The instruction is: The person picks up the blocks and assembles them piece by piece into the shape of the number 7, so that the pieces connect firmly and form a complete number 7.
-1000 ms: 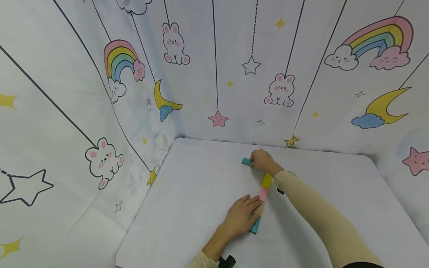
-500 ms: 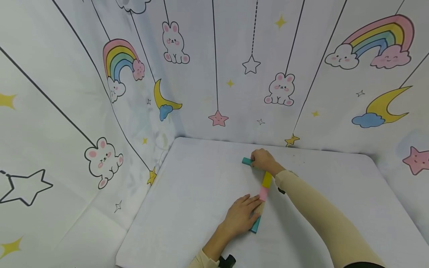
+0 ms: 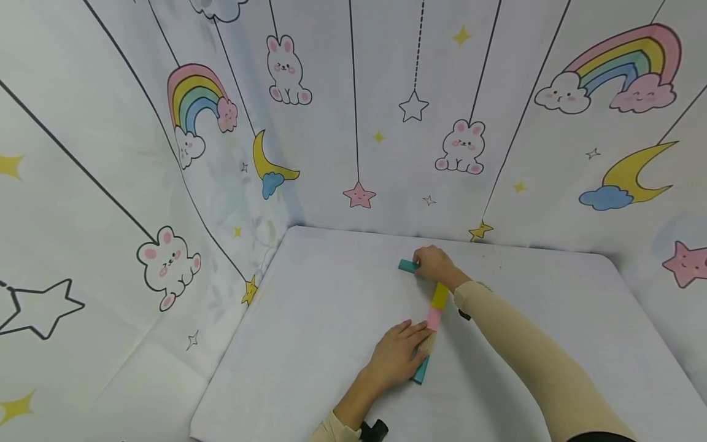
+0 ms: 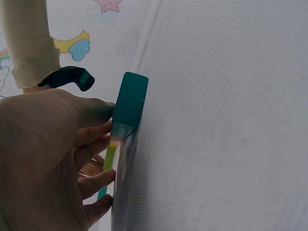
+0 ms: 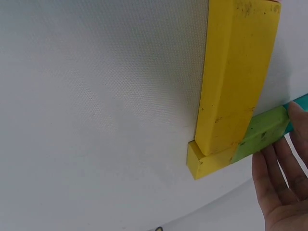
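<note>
A straight row of blocks lies on the white table: a teal block (image 3: pixel 421 372) nearest, then a plain wooden one, a pink block (image 3: pixel 434 319) and a yellow block (image 3: pixel 439 296). My left hand (image 3: pixel 396 357) rests along the row's left side, fingers extended, its thumb touching the near teal block (image 4: pixel 131 98). At the far end a second line turns left: a yellow end block (image 5: pixel 214 162), a green block (image 5: pixel 262 134) and a teal block (image 3: pixel 407 266). My right hand (image 3: pixel 435 265) holds this line between thumb and fingers where green meets teal, covering it in the head view.
The white tabletop (image 3: pixel 320 294) extends around the blocks. A cloth backdrop (image 3: pixel 326 141) printed with rabbits, rainbows and stars rises behind and at the left. Each wrist wears a dark camera strap (image 3: pixel 374 431).
</note>
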Demonstrator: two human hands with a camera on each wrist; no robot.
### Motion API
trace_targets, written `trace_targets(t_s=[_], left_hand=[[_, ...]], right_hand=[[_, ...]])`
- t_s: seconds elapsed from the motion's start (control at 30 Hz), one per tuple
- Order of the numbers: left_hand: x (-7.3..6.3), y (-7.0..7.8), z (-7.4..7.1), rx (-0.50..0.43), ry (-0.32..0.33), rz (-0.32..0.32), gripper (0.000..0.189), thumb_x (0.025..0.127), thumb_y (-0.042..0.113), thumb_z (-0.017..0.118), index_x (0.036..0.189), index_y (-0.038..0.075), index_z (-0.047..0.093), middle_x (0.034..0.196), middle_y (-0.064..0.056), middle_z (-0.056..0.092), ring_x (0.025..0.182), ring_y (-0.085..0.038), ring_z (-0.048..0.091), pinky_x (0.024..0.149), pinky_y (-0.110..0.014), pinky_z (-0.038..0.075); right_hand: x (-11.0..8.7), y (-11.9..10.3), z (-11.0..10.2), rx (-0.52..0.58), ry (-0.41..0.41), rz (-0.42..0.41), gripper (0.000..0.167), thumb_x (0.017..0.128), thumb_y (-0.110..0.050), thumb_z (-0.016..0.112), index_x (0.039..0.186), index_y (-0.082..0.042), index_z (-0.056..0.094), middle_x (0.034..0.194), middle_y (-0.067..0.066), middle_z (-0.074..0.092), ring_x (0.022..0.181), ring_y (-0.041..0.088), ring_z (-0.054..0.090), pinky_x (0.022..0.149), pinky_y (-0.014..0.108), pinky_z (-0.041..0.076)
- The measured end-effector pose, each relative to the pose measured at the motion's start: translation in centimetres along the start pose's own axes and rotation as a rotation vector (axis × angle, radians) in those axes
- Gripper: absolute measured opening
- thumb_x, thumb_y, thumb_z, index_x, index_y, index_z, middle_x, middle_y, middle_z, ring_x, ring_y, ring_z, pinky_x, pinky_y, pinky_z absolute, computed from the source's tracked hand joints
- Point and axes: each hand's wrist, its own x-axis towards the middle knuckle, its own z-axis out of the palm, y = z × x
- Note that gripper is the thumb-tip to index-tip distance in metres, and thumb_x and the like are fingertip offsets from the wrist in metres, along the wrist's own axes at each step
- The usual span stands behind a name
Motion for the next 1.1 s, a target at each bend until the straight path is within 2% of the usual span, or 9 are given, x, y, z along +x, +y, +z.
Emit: trace_targets(t_s=[0.53, 0.83, 0.93, 1.1], left_hand=[[0.0, -0.1, 0.2, 0.023, 0.025, 0.023, 0.049, 0.104, 0.034, 0.063, 0.15, 0.019, 0.059, 0.154, 0.005, 0.056, 0.141, -0.025, 0.052, 0.117, -0.039, 0.043], [-0.1, 0.0, 0.0, 0.011, 0.013, 0.017, 0.049, 0.104, 0.034, 0.062, 0.15, 0.019, 0.058, 0.154, 0.004, 0.055, 0.142, -0.025, 0.051, 0.118, -0.039, 0.042], [-0.1, 0.1, -0.1, 0.016, 0.007, 0.009, 0.049, 0.104, 0.035, 0.062, 0.15, 0.02, 0.058, 0.155, 0.005, 0.055, 0.143, -0.025, 0.051, 0.118, -0.039, 0.042], [-0.1, 0.1, -0.1, 0.022, 0.006, -0.004, 0.049, 0.103, 0.035, 0.063, 0.15, 0.02, 0.059, 0.155, 0.006, 0.055, 0.142, -0.024, 0.051, 0.118, -0.038, 0.042]], right_hand=[[0.0, 0.2, 0.2, -0.001, 0.008, 0.008, 0.032, 0.091, -0.016, 0.082, 0.118, -0.002, 0.074, 0.115, 0.014, 0.073, 0.099, 0.028, 0.066, 0.098, 0.047, 0.057], [-0.1, 0.6, 0.4, 0.017, 0.023, 0.003, 0.031, 0.094, -0.021, 0.079, 0.118, -0.003, 0.074, 0.116, 0.014, 0.073, 0.097, 0.027, 0.067, 0.098, 0.048, 0.058], [-0.1, 1.1, 0.4, 0.036, 0.038, 0.01, 0.032, 0.098, -0.026, 0.074, 0.118, -0.002, 0.074, 0.118, 0.015, 0.074, 0.095, 0.026, 0.067, 0.094, 0.047, 0.059], [-0.4, 2.0, 0.2, 0.002, 0.068, 0.077, 0.034, 0.102, -0.033, 0.067, 0.117, -0.003, 0.075, 0.115, 0.014, 0.075, 0.082, 0.022, 0.064, 0.077, 0.039, 0.06]])
